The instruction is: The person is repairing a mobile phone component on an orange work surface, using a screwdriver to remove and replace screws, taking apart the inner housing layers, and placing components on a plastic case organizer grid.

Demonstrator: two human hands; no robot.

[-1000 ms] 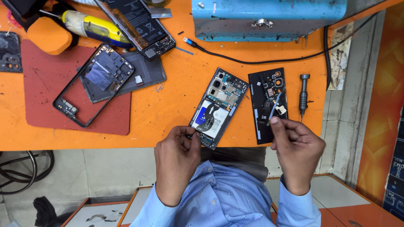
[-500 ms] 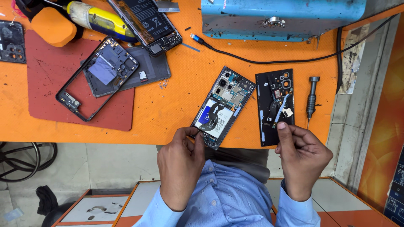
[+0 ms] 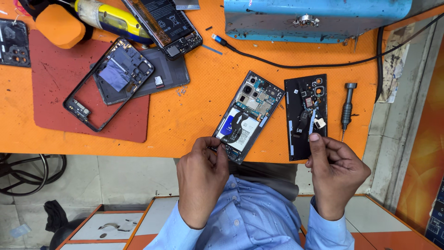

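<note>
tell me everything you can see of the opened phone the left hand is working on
The opened phone lies flat and angled on the orange table, its back cover off. Camera modules and circuit boards fill its top end, a white and blue battery with a dark flex cable sits below. Its dark frame's bottom end reaches the table edge, where the left hand pinches it with its fingertips.

The left hand [image 3: 201,178] covers the near corner of the opened phone [image 3: 247,115], so its grip there cannot be told. The phone with battery [image 3: 164,23], the blue machine [image 3: 314,18] and the small black part [image 3: 14,41] are cut by the picture's edges. The tiny parts under the right hand's [image 3: 335,173] fingertip are too small to tell.
</note>
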